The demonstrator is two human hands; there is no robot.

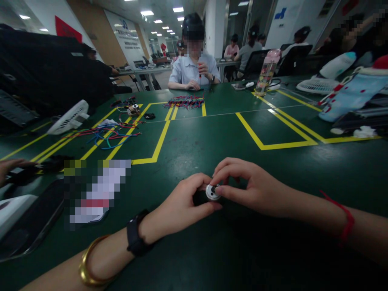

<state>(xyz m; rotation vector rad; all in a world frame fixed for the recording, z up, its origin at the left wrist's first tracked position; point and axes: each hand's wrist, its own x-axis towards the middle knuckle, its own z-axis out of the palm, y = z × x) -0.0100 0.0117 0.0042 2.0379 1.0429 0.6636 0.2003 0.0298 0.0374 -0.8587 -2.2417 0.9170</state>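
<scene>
Low on the near side of the green tabletop (182, 145), both forearms reached inward, each cut off by the frame. The left wore a gold metal bangle (92, 262) and a black wristwatch (138, 234); the right, a thin red cord (348, 222). Between the hands, near the middle, sat a small round silvery part (213, 192) with dark spots on its face. The left hand (188, 198) held it, thumb below and fingers curled behind, their tips partly hidden. The right hand (245, 182) touched the face with thumb and forefinger drawn narrow over a black spot; could not tell whether they pinched anything.

Left of these: a pale printed item (100, 190), pixelated, unreadable. Another person's hand (10, 167), cut by the left edge, was by dark, blurred objects.

Farther out, loose red and blue wires (112, 135) crossed yellow tape lines (160, 141), near a white fan (71, 117). Right side: a light-blue bottle with a red top (351, 95) and a clear bottle with a pink lid (266, 72). Beyond a dense wire heap (186, 102), a person in a pale shirt (194, 66), face pixelated, held a red-handled tool (199, 72).
</scene>
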